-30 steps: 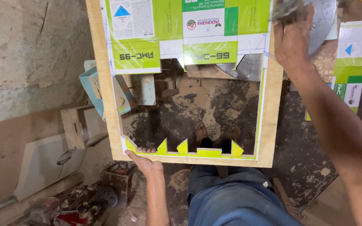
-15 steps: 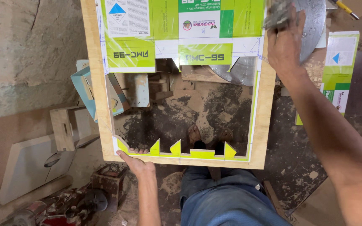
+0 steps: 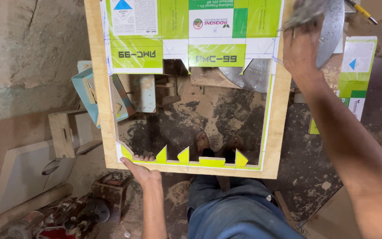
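Note:
I hold a flat wooden board (image 3: 97, 88) with a large cut-out in its middle. A green and white printed carton sheet (image 3: 191, 31) is stuck on its upper part, and small yellow-green tabs (image 3: 212, 161) line the lower inner edge. My left hand (image 3: 140, 170) grips the board's bottom left corner, fingers curled into the opening. My right hand (image 3: 303, 46) is up at the board's top right edge, closed around a blurred grey object (image 3: 306, 11). Through the opening I see my two feet (image 3: 217, 146) on a dusty floor.
A round metal saw blade (image 3: 332, 26) lies behind the board at top right. Green and white cartons (image 3: 354, 79) sit to the right. A light blue box (image 3: 85, 88), wood blocks (image 3: 63, 132) and a white slab (image 3: 23, 172) lie left. A red power tool (image 3: 71, 217) is at bottom left.
The board has shifted slightly down and left in view. Both hands stay on it, the right hand still moving at the top right edge.

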